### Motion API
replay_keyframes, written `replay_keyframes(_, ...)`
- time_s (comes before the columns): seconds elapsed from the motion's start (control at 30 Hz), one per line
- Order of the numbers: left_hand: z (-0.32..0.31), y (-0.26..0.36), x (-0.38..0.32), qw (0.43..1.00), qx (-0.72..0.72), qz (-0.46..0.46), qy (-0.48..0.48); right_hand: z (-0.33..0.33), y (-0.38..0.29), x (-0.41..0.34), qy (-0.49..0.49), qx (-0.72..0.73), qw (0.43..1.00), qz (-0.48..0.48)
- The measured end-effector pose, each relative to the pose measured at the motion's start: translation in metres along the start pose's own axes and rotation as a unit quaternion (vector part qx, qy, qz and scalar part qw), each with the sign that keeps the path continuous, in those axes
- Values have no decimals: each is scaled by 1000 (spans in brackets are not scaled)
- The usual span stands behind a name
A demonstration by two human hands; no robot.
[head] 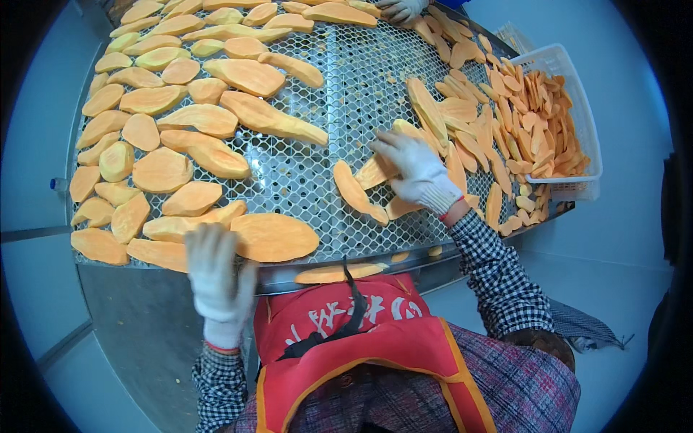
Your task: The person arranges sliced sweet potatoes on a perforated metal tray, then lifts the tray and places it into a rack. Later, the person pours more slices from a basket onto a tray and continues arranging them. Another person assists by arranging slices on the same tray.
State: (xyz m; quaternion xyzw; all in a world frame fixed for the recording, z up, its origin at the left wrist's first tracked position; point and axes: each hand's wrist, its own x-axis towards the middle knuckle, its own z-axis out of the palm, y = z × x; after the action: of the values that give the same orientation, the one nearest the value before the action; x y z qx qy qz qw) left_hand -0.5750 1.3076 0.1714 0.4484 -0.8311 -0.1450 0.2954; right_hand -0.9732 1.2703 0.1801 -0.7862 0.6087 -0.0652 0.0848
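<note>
Slices of what looks like sweet potato lie flat on a white mesh tray [281, 184] over perforated metal, spaced out on the left. My left hand [219, 276], in a white knit glove, is blurred at the near edge, its fingertips over slices beside a large oval slice [276, 237]; whether it grips one is unclear. My gloved right hand [419, 168] reaches over a slice [376, 172] right of the middle, fingers spread on top of it. A curved slice [357, 192] lies just left of that hand. Whether the right fingers grip anything is hidden.
A white plastic basket [593, 135] full of slices stands tilted at the right end, with a loose heap [476, 130] beside it. Another person's gloved hand [401, 10] is at the far edge. One long slice [338, 273] lies on the metal ledge near my apron.
</note>
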Motion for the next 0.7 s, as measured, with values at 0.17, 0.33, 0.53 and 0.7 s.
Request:
replay_keyframes(0.17, 14, 31, 9, 990, -61, 58, -116, 15, 3, -4, -24, 12, 999, 20)
replay_keyframes(0.33, 15, 24, -2, 997, -25, 27, -72, -5, 4, -4, -79, -16, 982, 168)
replay_keyframes(0.53, 16, 13, -8, 1000, -21, -12, -16, -5, -66, 30, -13, 248, 960, 125)
replay_keyframes(0.7, 10, 16, 2, 1000, -7, -11, -15, 20, -139, 101, -50, 122, 983, 129)
